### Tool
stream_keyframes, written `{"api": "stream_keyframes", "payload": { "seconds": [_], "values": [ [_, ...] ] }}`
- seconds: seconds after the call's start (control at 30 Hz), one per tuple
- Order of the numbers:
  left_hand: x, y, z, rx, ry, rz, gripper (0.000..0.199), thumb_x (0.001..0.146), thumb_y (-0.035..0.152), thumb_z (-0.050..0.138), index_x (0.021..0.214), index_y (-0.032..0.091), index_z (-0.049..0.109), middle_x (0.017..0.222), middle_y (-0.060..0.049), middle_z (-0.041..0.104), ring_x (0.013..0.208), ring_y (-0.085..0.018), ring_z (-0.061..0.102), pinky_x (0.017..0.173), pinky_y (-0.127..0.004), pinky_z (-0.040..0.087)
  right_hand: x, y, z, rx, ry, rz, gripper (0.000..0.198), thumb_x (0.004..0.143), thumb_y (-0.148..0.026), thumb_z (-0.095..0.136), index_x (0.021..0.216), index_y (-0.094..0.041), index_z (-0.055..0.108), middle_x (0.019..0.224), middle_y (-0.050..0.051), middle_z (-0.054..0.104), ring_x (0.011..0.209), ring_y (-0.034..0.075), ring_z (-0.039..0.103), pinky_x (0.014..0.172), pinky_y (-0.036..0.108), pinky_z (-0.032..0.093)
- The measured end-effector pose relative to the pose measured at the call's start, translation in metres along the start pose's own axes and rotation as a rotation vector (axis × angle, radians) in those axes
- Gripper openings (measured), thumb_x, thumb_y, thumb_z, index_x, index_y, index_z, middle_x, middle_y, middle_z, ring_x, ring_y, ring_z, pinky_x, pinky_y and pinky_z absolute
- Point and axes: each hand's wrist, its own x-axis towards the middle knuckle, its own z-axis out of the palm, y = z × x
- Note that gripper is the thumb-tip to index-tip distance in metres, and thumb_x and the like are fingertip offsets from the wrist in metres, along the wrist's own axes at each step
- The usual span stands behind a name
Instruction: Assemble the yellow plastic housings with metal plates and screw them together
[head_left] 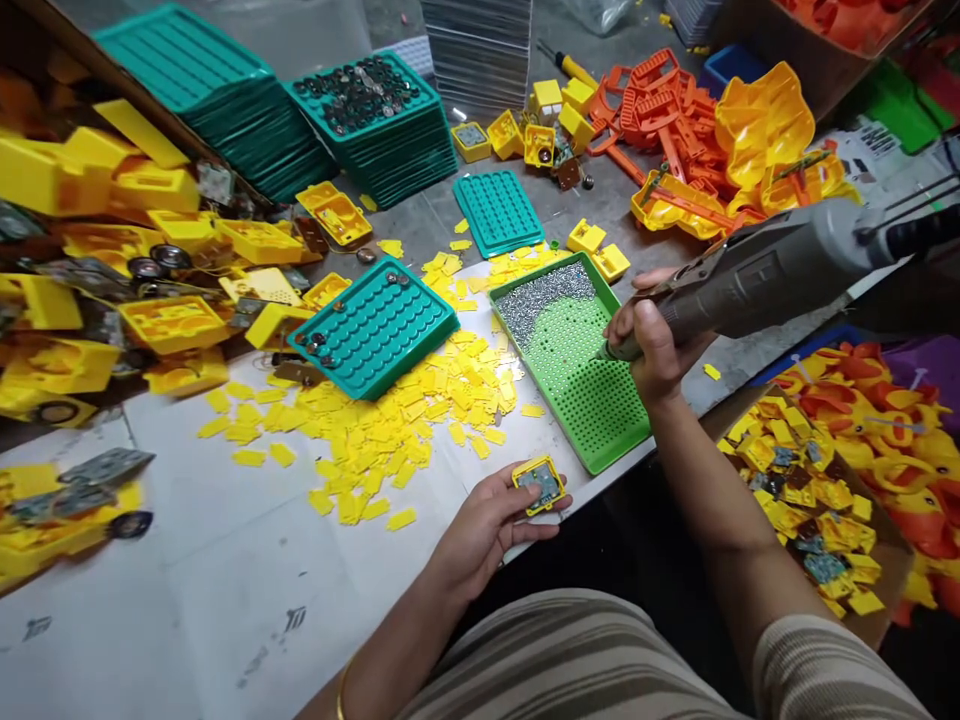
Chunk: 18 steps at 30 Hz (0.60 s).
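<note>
In my left hand (495,525) is a small yellow plastic case (541,484) with a grey circuit board set in it, held between thumb and fingers at the table's front edge. My right hand (660,345) grips a grey electric screwdriver (750,280) near its nose, its body slanting up to the right. The driver's tip is over a green perforated tray (592,455); whether it touches cannot be told. Small silver screws (547,295) fill the tray's far end. Loose flat yellow plastic pieces (412,400) lie spread to the tray's left.
Teal ribbed trays (375,330) stand stacked on the left and at the back, one holding dark round parts. Yellow housings (172,335) are heaped at left. Orange parts (660,110) lie at the back right. A carton of yellow cases (810,500) stands right of my right arm.
</note>
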Motion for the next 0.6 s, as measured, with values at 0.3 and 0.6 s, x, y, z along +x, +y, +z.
{"api": "stream_keyframes", "payload": {
  "seconds": [0.3,0.6],
  "values": [
    [0.0,0.002,0.004,-0.006,0.025,-0.002,0.02,0.083,0.011,0.06,0.102,0.009,0.06,0.103,-0.016,0.07,0.092,-0.024,0.071,0.065,-0.026,0.061,-0.001,-0.001,0.004,0.005,-0.001,0.007,0.028,0.083,-0.051,0.062,0.089,-0.027,0.051,0.055,-0.007,0.041,0.04,0.011,0.043,0.04,0.027,0.04],
    [0.003,-0.002,0.007,-0.001,0.012,0.041,0.021,0.081,0.011,0.059,0.101,0.009,0.062,0.1,-0.014,0.069,0.087,-0.023,0.071,0.061,-0.027,0.06,-0.015,-0.061,-0.001,0.167,-0.081,0.018,0.023,0.08,-0.045,0.066,0.094,-0.029,0.057,0.056,-0.007,0.045,0.043,0.012,0.045,0.044,0.028,0.042]
  ]
}}
